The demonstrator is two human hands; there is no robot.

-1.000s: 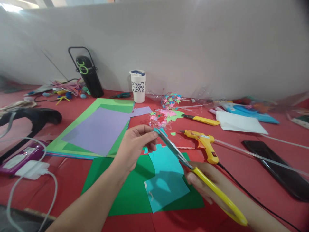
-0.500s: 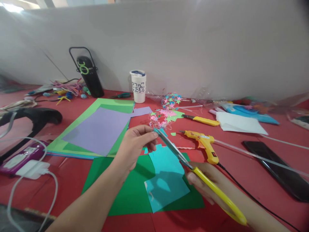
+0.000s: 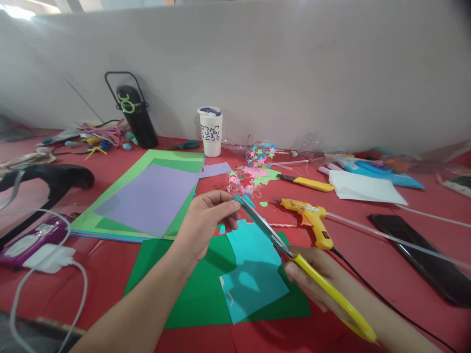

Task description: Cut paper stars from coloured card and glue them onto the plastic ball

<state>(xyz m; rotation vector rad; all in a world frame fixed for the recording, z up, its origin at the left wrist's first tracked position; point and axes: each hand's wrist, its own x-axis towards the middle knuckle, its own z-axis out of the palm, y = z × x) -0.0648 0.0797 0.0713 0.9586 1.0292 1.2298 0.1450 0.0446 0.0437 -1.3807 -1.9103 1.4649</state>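
Observation:
My right hand [image 3: 309, 272] grips yellow-handled scissors [image 3: 274, 238], their blades pointing up and to the left. At the blade tips, my left hand [image 3: 213, 211] pinches a small piece of blue paper [image 3: 237, 197], mostly hidden by the fingers and blades. Whether the blades are cutting it I cannot tell. Below both hands, a cut turquoise sheet [image 3: 253, 289] lies on a dark green sheet [image 3: 202, 299]. Beyond the fingertips are clear pouches of colourful star shapes [image 3: 243, 181].
A yellow glue gun [image 3: 312, 218] with its cord, a yellow cutter knife [image 3: 312, 184] and a black phone [image 3: 415, 255] lie to the right. Purple paper [image 3: 150, 198] tops a stack at left. A white cup [image 3: 211, 132] and black bottle [image 3: 138, 117] stand behind.

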